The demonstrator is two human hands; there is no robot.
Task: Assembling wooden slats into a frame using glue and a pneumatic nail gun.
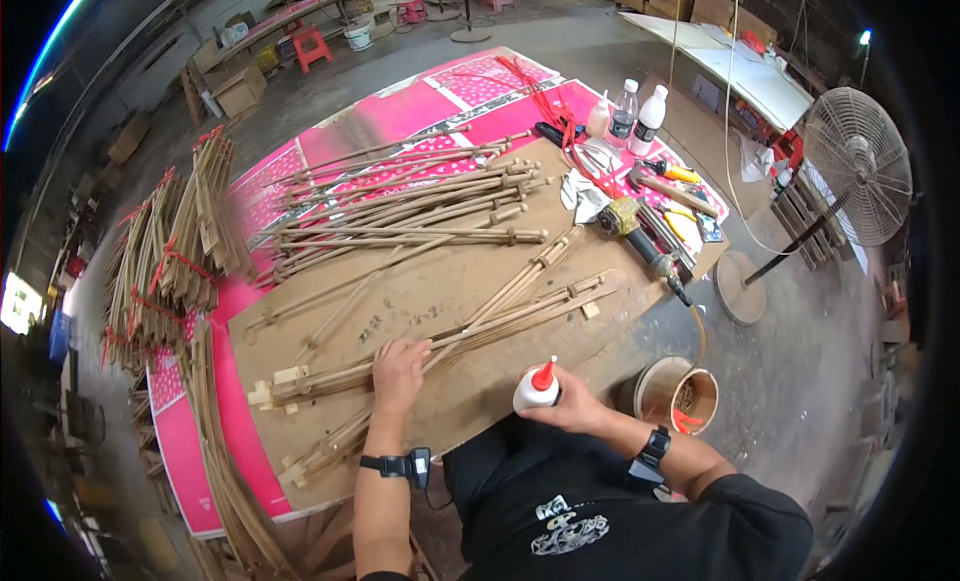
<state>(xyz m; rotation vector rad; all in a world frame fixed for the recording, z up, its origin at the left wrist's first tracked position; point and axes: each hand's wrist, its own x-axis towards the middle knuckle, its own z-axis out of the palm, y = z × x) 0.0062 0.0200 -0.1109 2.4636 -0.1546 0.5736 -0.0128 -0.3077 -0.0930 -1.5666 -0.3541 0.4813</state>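
My left hand (400,369) rests over a bundle of thin wooden rods (505,316), its fingers curled down onto them. These rods lie slantwise across a brown board on the table, with small pale wooden blocks (291,375) at their left end. In my right hand (574,405) is a white squeeze bottle (533,392) with a red nozzle cap, held upright near the table's front edge, apart from the rods. The fingers wrap round the bottle's side. Several more rods with knobbed ends (430,206) are spread beyond my left hand.
Tied bundles of sticks (165,271) stand at the left edge. A power tool with a hose (640,243), plastic bottles (650,119), pliers (680,171) and red ties (560,111) crowd the right side. A bucket (650,393) and a standing fan (858,166) are beyond the table.
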